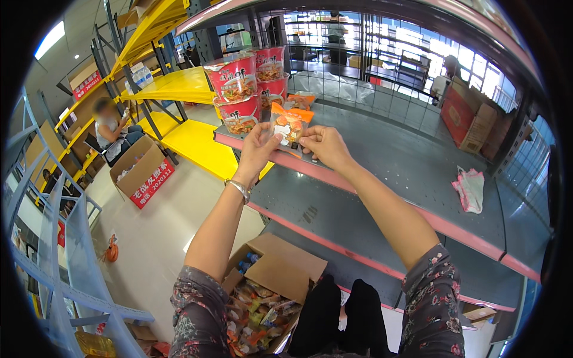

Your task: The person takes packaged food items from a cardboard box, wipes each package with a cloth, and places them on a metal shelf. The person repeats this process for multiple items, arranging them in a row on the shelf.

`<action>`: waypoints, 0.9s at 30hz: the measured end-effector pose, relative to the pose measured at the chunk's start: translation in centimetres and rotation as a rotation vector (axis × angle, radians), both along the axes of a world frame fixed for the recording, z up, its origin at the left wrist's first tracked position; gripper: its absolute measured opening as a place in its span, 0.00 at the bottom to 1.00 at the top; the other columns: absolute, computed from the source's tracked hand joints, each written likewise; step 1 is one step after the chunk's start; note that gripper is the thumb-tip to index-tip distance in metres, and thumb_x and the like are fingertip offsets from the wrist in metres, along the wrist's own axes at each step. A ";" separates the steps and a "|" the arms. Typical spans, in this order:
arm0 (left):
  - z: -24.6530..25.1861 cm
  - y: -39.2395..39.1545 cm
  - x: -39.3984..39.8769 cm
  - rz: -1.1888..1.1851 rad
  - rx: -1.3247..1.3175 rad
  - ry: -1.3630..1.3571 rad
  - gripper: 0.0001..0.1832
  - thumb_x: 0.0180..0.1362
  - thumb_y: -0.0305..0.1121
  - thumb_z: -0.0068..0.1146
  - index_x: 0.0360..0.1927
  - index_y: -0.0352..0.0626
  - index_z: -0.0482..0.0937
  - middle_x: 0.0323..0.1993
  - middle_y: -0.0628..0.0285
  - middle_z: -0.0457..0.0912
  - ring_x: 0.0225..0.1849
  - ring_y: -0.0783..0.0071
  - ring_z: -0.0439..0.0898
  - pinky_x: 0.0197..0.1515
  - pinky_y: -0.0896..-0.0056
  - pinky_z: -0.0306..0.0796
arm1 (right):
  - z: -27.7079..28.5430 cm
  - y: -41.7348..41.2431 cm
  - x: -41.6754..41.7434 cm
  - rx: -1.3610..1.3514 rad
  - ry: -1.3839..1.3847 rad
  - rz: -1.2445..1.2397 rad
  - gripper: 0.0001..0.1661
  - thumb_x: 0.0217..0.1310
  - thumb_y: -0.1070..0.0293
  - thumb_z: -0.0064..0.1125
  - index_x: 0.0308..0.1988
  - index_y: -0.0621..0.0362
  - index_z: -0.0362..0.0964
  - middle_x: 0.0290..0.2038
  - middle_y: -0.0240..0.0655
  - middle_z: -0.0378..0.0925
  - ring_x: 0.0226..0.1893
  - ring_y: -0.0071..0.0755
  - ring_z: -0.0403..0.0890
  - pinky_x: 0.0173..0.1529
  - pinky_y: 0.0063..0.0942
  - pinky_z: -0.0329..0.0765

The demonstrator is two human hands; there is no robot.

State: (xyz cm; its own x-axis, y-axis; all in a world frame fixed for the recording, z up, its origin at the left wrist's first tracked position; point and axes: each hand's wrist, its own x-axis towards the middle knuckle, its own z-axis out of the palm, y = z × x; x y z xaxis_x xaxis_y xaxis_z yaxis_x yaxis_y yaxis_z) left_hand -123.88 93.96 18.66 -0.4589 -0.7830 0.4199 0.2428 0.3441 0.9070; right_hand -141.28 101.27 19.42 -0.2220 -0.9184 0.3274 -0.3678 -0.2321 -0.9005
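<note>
Between my two hands is a small snack packet with an orange top point(290, 126), upright over the pink front edge of a grey metal shelf point(380, 165). My left hand point(262, 145) pinches its left side, and my right hand point(326, 145) pinches its lower right side. Just behind it, another orange snack packet point(301, 102) lies on the shelf. Red instant noodle cups point(233, 80) stand stacked two high at the shelf's left end, beside the packets. Below me an open cardboard box point(286, 268) holds many small packaged snacks point(259, 313) and blue-capped bottles.
A crumpled white and pink cloth point(469, 190) and a worn cardboard box point(468, 116) are on the right of the shelf. Wire mesh point(376, 85) backs it. Yellow racks point(179, 138), a seated person point(109, 129) and another open box point(143, 172) are at the left.
</note>
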 end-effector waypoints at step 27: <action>-1.2 -7.5 -5.0 0.703 -0.320 -0.398 0.16 0.50 0.30 0.59 0.41 0.37 0.71 0.32 0.49 0.80 0.36 0.51 0.80 0.40 0.56 0.71 | -0.5 -5.8 0.8 0.077 0.399 -0.239 0.34 0.47 0.62 0.58 0.57 0.52 0.64 0.45 0.31 0.79 0.47 0.40 0.78 0.51 0.36 0.73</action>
